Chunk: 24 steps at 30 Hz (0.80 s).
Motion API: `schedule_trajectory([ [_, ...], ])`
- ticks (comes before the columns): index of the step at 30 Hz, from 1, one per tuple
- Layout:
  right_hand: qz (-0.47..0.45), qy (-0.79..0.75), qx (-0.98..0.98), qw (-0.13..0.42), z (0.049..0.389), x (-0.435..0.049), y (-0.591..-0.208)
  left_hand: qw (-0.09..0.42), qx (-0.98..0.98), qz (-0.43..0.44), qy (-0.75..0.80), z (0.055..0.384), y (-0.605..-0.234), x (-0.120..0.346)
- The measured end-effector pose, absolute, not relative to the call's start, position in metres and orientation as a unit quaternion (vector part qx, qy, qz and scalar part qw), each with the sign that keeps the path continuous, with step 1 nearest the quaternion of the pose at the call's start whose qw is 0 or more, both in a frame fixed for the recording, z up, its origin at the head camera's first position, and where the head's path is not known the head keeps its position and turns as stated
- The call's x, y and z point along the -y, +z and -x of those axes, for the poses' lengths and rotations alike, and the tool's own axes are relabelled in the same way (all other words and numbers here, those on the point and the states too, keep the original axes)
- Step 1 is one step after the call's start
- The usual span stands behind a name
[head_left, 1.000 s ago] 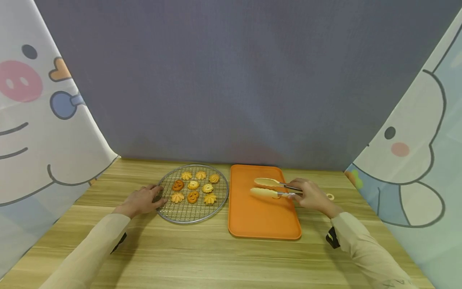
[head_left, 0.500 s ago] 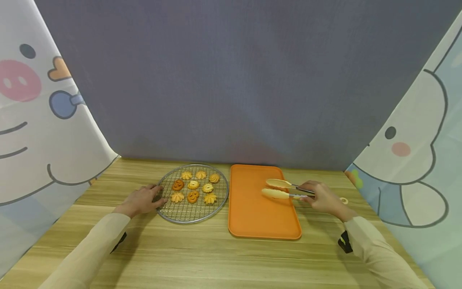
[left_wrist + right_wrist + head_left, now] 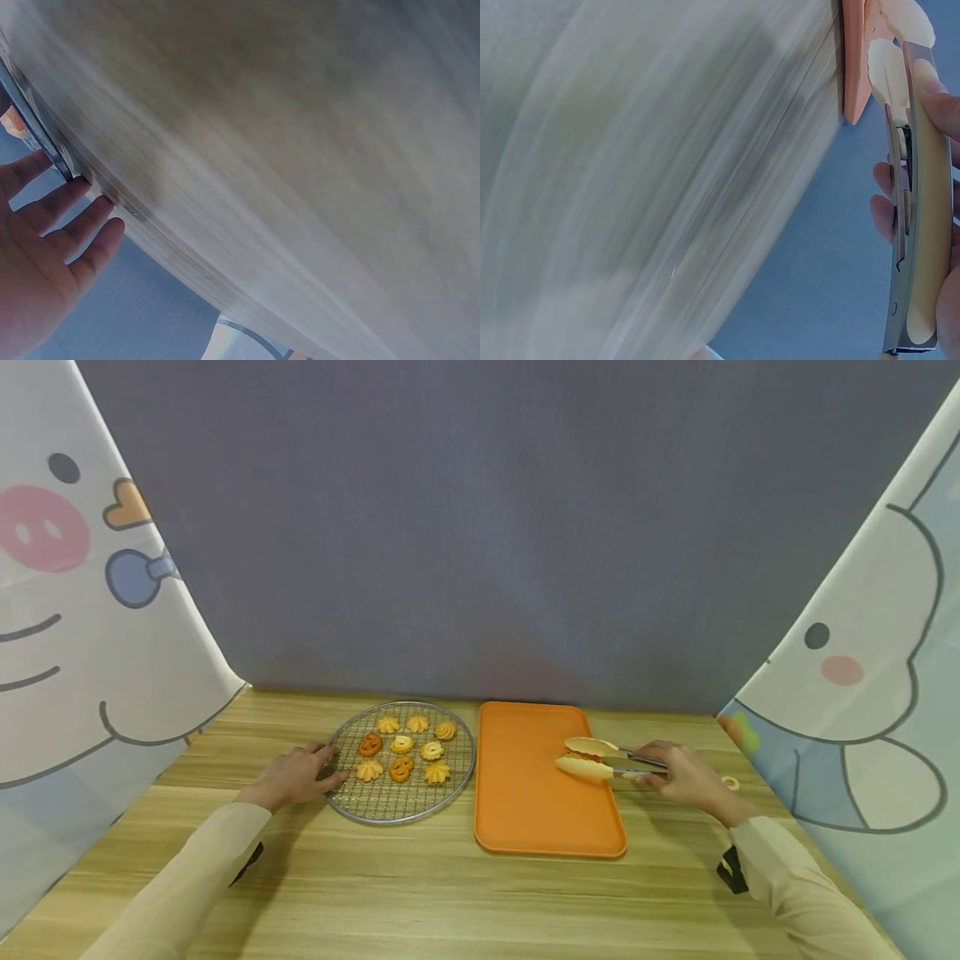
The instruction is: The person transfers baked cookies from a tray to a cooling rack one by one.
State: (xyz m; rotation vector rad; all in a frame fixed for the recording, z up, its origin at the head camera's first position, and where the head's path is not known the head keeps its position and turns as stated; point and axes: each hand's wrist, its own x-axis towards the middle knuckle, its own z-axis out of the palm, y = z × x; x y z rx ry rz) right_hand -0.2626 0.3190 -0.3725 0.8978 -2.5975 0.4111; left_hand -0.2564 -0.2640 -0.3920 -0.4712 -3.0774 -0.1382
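Observation:
Several cookies, some flower-shaped and some like pretzels (image 3: pixel 401 768), lie spread over a round wire cooling rack (image 3: pixel 382 820). My left hand (image 3: pixel 292 777) rests at the rack's left rim, fingers fairly straight; the left wrist view has its fingertips (image 3: pixel 79 187) touching or close to the rim. With my right hand (image 3: pixel 690 781) I grip metal tongs (image 3: pixel 585 767) that have cream-coloured tips. The tips are parted over the right side of an orange tray (image 3: pixel 540 818). Whether anything small sits between them, I cannot tell. Thumb and fingers wrap the tongs' handles (image 3: pixel 930 225) in the right wrist view.
Rack and tray stand side by side on a wood-grain table (image 3: pixel 420 893), a narrow gap between them. Behind them rises a grey panel (image 3: pixel 487 543). Cartoon-printed cloth walls (image 3: pixel 862 627) flank the table at left and right.
My right hand has drawn the tongs to the right, from over the tray's middle to its right side. The left hand, rack and tray have stayed put.

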Motion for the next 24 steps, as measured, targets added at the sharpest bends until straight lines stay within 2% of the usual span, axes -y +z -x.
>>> schedule_trajectory([
  [24,-0.313,0.108,0.933,0.139,0.2580,-0.3200,-0.3650,0.016,0.987,0.151,-0.045,0.2589,-0.3943,0.2650],
])
